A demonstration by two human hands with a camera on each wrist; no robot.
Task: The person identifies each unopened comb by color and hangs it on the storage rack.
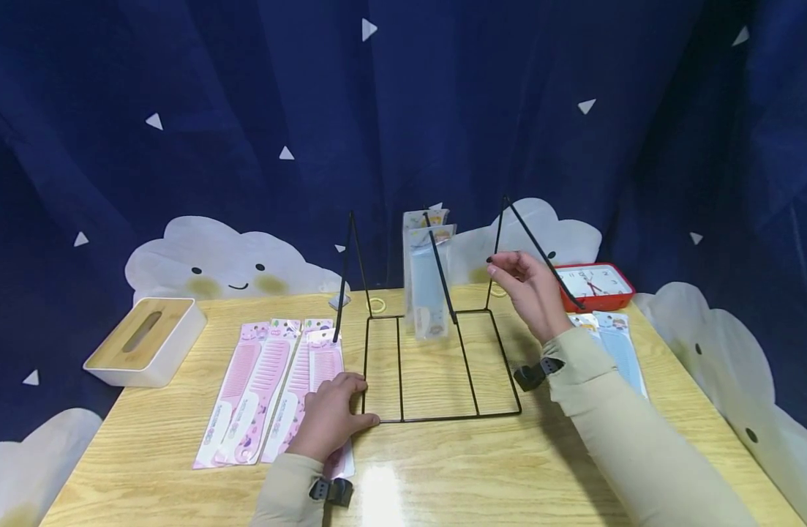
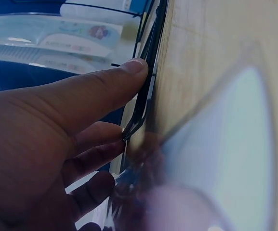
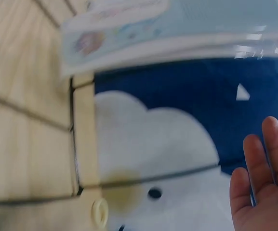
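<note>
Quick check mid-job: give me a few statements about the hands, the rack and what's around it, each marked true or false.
1. Pink comb packs lie on the table, left of the black rack. True.
2. The left hand holds the rack. True.
3. The right hand grips a pink comb pack. False: it holds no pack.
4. Blue comb packs hang on the rack's middle arm. True.
5. The red clock stands left of the tissue box. False: it is to the right.
</note>
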